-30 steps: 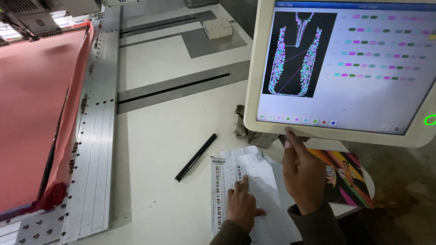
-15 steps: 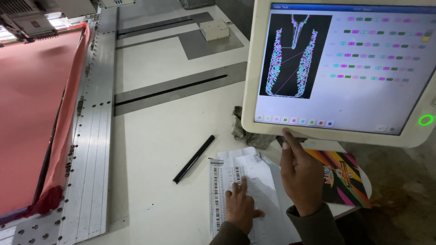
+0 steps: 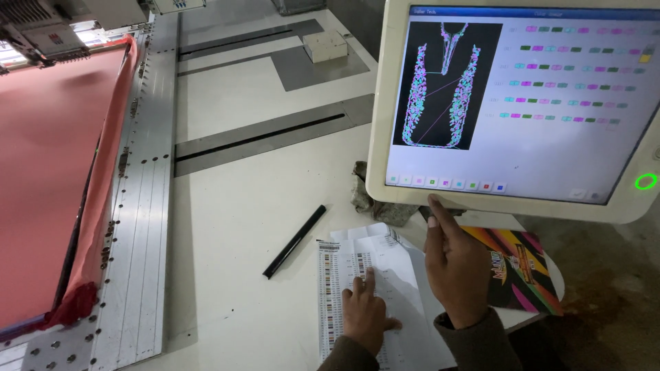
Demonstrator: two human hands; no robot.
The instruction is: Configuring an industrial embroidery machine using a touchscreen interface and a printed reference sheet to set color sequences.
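Left hand (image 3: pixel 368 312) flat, forefinger out, on white printed colour-chart sheet (image 3: pixel 344 282) at white desk's (image 3: pixel 234 227) near edge. Right hand (image 3: pixel 455 264), fingers open, fingertip touching white touchscreen monitor's (image 3: pixel 515 103) lower rim. Black pen (image 3: pixel 295 242) lies just beside the sheet.

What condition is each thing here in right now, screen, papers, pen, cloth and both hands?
touchscreen monitor: on, showing a colourful pattern and rows of colour swatches
green ring light: lit
left hand: flat on the paper chart, index finger pointing
right hand: raised, fingertip at the monitor's lower edge
paper chart: lying flat, unfolded
black pen: lying loose on the table
pink fabric: stretched flat in the frame
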